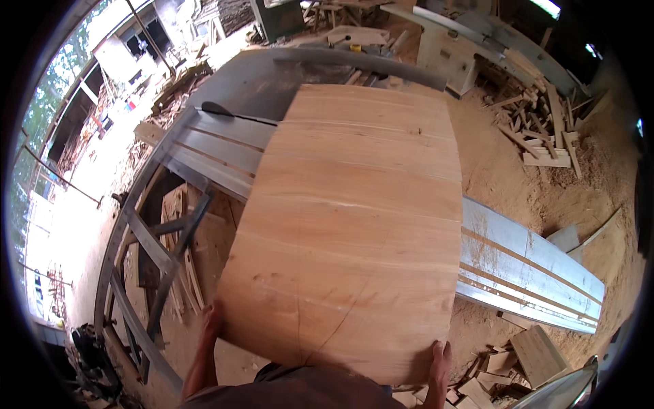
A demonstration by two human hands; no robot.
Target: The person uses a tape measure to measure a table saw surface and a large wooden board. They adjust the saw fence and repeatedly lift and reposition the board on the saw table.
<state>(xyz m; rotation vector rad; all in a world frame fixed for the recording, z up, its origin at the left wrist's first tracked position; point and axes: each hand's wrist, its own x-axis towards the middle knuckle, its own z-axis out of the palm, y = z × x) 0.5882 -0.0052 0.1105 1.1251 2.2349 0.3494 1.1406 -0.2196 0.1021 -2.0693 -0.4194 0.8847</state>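
Observation:
A wide wooden panel (347, 218), made of several pale boards joined edge to edge, lies in front of me across the metal saw table (225, 140). Its near end reaches my body. My left hand (211, 322) grips the panel's near left corner, fingers partly hidden at the edge. At the near right corner, my right hand (441, 358) holds the panel's edge, with fingertips showing on the side. A dark, curved saw blade or guard (216, 108) stands up from the table just left of the panel's far part.
A slotted metal sliding table (528, 266) extends to the right under the panel. An angled metal frame (160, 255) stands at the left. Wood offcuts (538, 129) lie on sawdust at far right, and more wood blocks (538, 354) lie at lower right.

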